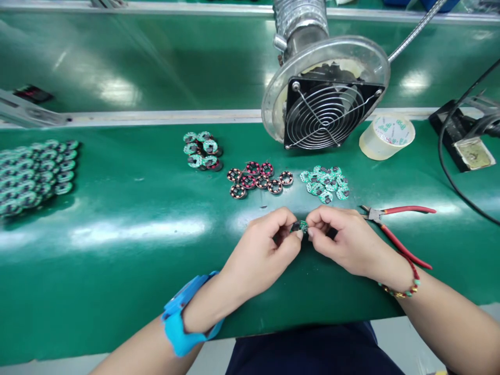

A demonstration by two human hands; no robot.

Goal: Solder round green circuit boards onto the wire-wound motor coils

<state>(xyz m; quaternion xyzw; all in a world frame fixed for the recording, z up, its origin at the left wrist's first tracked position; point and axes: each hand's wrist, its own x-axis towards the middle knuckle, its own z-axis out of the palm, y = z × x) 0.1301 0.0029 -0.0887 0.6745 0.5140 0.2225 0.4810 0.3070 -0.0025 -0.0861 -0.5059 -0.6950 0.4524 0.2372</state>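
Note:
A small green circuit board with a dark part on it is pinched between the thumb and fingers of my left hand. My right hand is closed too, its thumb and index fingertip pressed together at the board's right edge. My fingers cover much of the piece, so its underside is hidden. Just beyond my hands lie several copper-wound motor stators, some with red windings. To their right is a loose pile of round green circuit boards. Red-handled cutters lie opened beside my right hand.
A fan with a wire guard hangs over the bench on a duct. Clear tape and a soldering iron stand with a black cable are at the right. Stators topped with boards form one small group and rows far left.

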